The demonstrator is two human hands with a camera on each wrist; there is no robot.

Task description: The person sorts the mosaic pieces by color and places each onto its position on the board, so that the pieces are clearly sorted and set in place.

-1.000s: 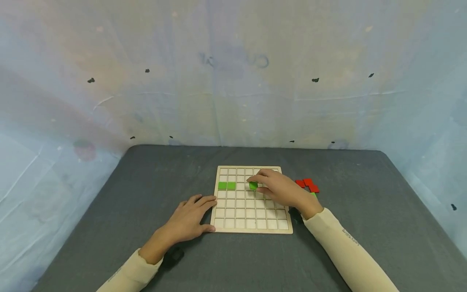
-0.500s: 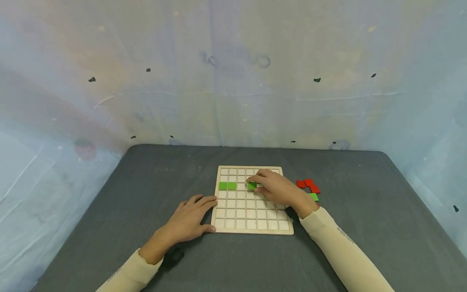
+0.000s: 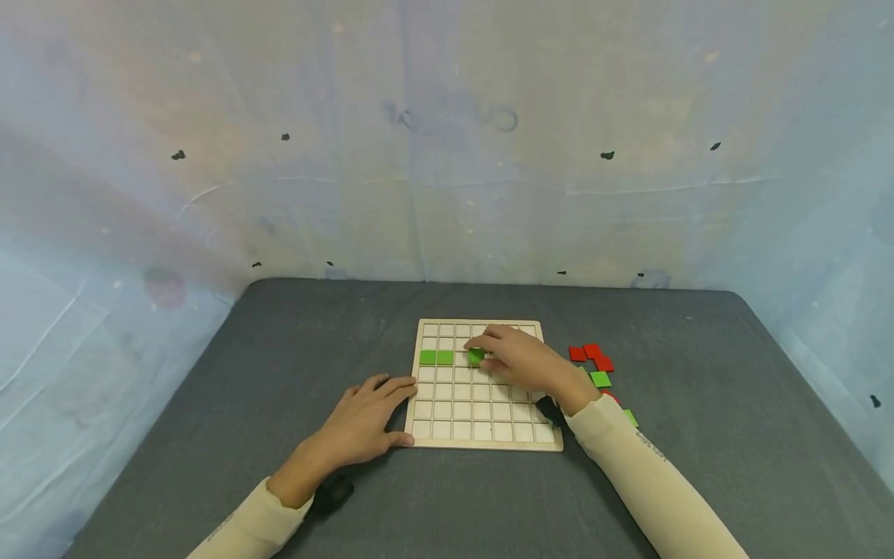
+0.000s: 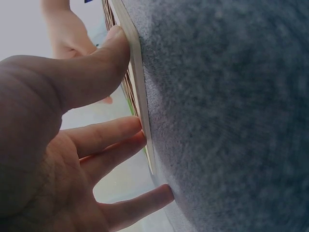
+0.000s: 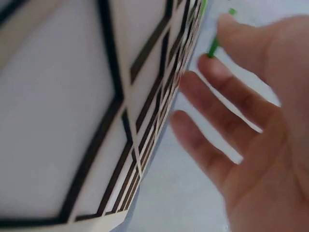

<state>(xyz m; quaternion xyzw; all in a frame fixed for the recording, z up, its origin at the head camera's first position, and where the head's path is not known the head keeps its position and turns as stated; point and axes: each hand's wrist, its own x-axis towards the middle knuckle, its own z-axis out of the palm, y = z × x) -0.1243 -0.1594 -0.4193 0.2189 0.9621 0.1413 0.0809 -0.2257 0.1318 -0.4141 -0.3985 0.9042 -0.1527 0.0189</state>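
In the head view a pale wooden grid board (image 3: 482, 445) lies flat on the dark table. Two green square tiles (image 3: 436, 357) sit side by side in cells at the left end of one row. My right hand (image 3: 527, 361) pinches another green tile (image 3: 476, 357) over that row, to their right; the right wrist view shows this tile (image 5: 214, 47) edge-on between thumb and a fingertip. My left hand (image 3: 359, 419) rests at the board's left side, its fingers fairly straight. Up close in the left wrist view, its thumb (image 4: 113, 53) touches the board's edge (image 4: 140, 82).
Right of the board lie several loose red tiles (image 3: 592, 351) and green tiles (image 3: 600, 379), some partly hidden behind the right forearm. A pale curtain (image 3: 447, 155) hangs behind the dark table (image 3: 335, 310). A dark wrist device (image 3: 549, 411) sits under the right wrist.
My right hand has moved a little left along the row with the green tile, closer to the two placed tiles. More loose tiles show beside the forearm. The left hand stays put.
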